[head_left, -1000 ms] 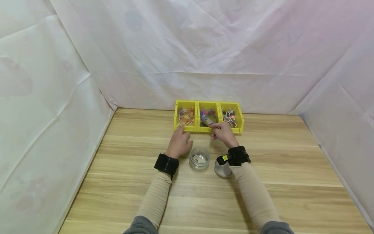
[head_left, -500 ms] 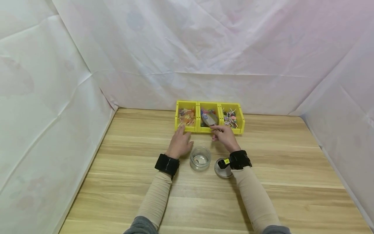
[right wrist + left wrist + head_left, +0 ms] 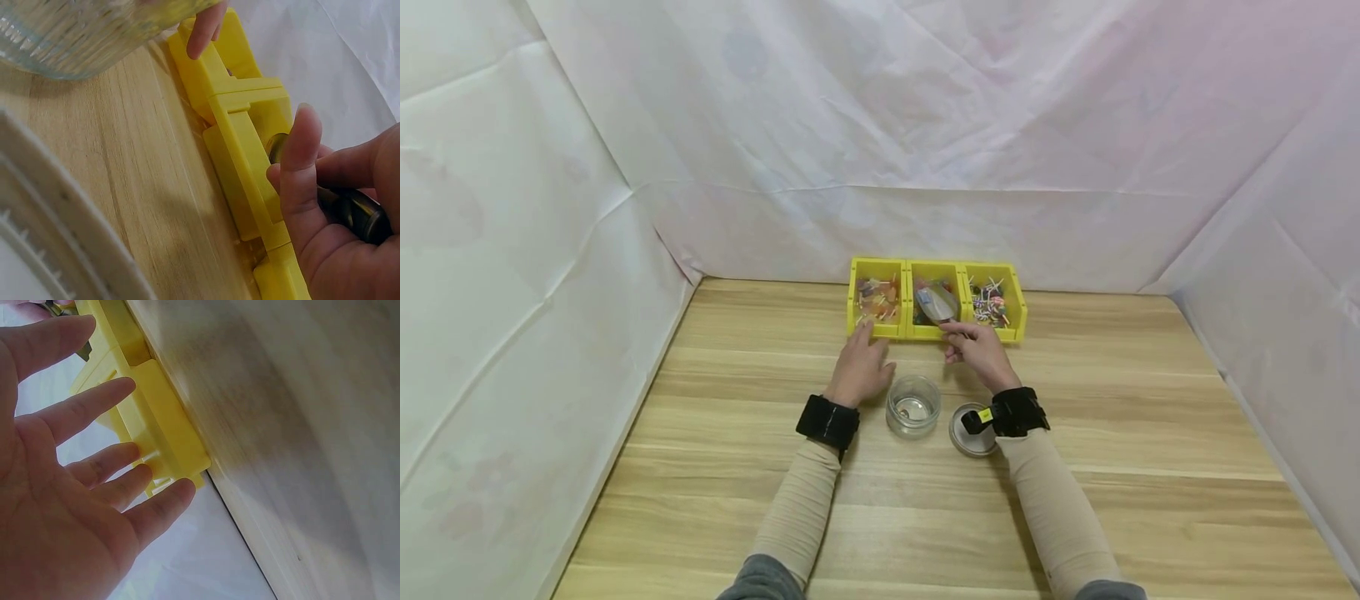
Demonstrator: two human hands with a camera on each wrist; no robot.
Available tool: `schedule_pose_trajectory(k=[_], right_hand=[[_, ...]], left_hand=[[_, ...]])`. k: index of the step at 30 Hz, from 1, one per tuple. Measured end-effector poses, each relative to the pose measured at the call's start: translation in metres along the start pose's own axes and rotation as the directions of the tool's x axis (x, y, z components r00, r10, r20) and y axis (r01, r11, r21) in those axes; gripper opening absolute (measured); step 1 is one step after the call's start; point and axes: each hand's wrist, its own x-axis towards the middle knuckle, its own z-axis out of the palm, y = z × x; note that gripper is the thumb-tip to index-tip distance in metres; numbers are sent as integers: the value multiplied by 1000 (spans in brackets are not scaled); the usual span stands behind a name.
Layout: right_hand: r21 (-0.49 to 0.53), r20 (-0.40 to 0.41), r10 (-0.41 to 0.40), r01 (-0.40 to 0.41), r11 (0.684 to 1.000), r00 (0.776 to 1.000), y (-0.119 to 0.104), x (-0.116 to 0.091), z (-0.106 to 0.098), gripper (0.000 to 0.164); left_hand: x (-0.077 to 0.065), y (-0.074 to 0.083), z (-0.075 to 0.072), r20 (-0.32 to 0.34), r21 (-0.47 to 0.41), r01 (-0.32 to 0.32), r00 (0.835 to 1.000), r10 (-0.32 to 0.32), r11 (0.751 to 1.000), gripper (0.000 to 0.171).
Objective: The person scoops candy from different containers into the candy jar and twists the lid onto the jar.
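My right hand (image 3: 979, 354) grips the dark handle (image 3: 356, 215) of a metal spoon. In the head view the spoon's broad bowl (image 3: 942, 307) lies over the middle yellow bin (image 3: 934, 267), among small colourful pieces. The left hand (image 3: 859, 367) has its fingers spread, with fingertips right at the front rim of the left yellow bin (image 3: 169, 419). That bin holds orange and pale pieces (image 3: 880, 298) on white sticks, like tiny lollipops. Between the forearms stands a clear glass jar (image 3: 913, 408), open at the top, with something small on its bottom.
A round lid (image 3: 967, 446) lies right of the jar, partly under the right wrist strap. The right yellow bin (image 3: 1017, 304) holds several striped and white sticks. White cloth (image 3: 925, 125) hangs behind the bins and along both sides of the wooden table (image 3: 910, 533).
The right wrist has drawn slightly back and turned, and the spoon's bowl has rolled to show more of its face. The left hand stays in place.
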Motion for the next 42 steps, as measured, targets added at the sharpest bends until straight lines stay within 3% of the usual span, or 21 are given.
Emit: schedule_pose_trajectory(k=[21,42], right_hand=[[-7,45,-35,35,999,998,-1,-5,-3,32],[-51,47,-62,65,997,997,-4,-22,-7,32]], left_hand=[[2,-7,1,-5,16,-19,1000,19,1000,38],[2,-11,0,-7,-4,-10,1000,10,1000,41]])
